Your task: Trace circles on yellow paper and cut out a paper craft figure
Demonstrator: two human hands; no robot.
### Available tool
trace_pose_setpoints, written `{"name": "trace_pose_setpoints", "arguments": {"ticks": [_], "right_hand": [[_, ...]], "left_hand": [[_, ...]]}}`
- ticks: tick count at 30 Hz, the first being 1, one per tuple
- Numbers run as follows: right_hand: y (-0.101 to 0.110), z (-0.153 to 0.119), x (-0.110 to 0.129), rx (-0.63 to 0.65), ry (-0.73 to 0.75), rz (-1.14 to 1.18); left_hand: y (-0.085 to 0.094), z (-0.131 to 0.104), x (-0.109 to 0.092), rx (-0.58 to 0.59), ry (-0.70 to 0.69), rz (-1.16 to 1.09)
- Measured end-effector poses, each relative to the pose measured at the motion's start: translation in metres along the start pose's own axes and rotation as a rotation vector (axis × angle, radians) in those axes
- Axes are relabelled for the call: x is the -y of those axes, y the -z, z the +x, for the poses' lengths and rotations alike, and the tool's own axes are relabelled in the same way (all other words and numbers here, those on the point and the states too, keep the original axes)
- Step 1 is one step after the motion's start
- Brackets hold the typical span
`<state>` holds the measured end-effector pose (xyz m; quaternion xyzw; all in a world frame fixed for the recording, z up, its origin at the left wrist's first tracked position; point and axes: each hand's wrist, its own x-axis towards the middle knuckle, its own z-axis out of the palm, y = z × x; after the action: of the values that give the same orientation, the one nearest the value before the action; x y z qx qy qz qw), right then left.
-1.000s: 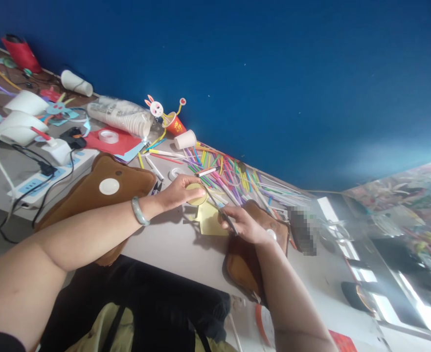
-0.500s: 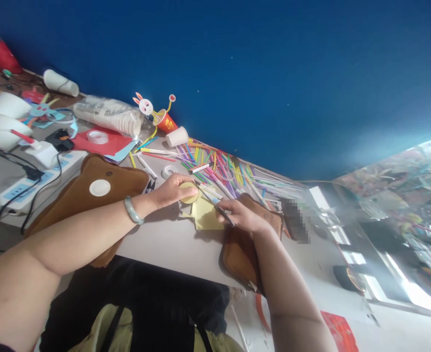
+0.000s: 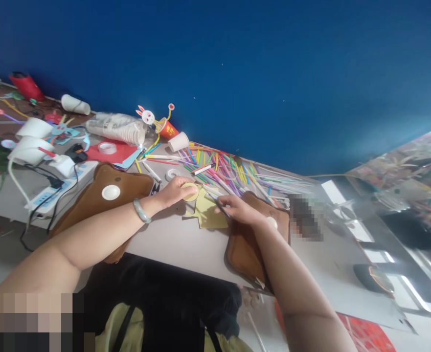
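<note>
My left hand [image 3: 174, 192], a pale bangle [image 3: 142, 211] on its wrist, pinches a round yellow paper piece [image 3: 190, 192] between thumb and fingers. My right hand [image 3: 233, 207] is closed around a slim dark-handled tool [image 3: 222, 209] whose thin pale front end points at the round piece; its exact kind is not clear. Yellow paper [image 3: 211, 215] with cut edges lies on the table beneath and between both hands. Beside my left forearm lies a brown plush cushion [image 3: 90, 195]; another brown cushion [image 3: 248, 244] is partly under my right wrist.
Many coloured sticks [image 3: 226, 171] lie along the blue wall [image 3: 215, 88]. A white paper cup [image 3: 178, 142], a red cup [image 3: 169, 128] with a rabbit figure, and bagged cups [image 3: 116, 128] stand behind. Left are a power strip [image 3: 63, 183] with cables and red paper [image 3: 122, 152].
The view has shifted, moving the scene slightly. The slim tool is drawn back a little from the round piece. Both hands keep their holds.
</note>
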<state>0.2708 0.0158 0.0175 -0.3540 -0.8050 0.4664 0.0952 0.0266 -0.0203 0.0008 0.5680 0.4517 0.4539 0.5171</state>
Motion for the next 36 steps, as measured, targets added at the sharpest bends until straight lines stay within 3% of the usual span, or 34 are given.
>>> {"name": "trace_pose_setpoints", "arguments": {"ticks": [4,9,11,16,20,25,29,36], "right_hand": [[-0.011,0.013,-0.015,-0.349,0.035,-0.103],[-0.015,0.018,-0.025,-0.546,0.13,-0.282],[-0.015,0.018,-0.027,-0.57,0.148,-0.318],[-0.018,0.019,-0.026,-0.568,0.196,-0.389],[-0.018,0.02,-0.025,-0.553,0.211,-0.458],[-0.017,0.02,-0.024,-0.557,0.202,-0.495],[-0.017,0.019,-0.023,-0.555,0.189,-0.506],[-0.017,0.019,-0.022,-0.556,0.168,-0.503]], "left_hand": [[-0.006,0.003,-0.005,-0.147,-0.016,-0.026],[0.0,0.011,-0.019,-0.283,-0.05,-0.047],[0.011,0.015,-0.023,-0.253,-0.004,0.1],[0.047,0.025,-0.022,-0.024,0.099,0.661],[0.055,0.023,-0.014,0.073,0.166,0.897],[0.05,0.019,-0.011,-0.021,0.149,1.159],[0.056,0.025,-0.018,-0.107,0.134,1.315],[0.068,0.036,-0.02,0.037,0.102,1.435]]}}
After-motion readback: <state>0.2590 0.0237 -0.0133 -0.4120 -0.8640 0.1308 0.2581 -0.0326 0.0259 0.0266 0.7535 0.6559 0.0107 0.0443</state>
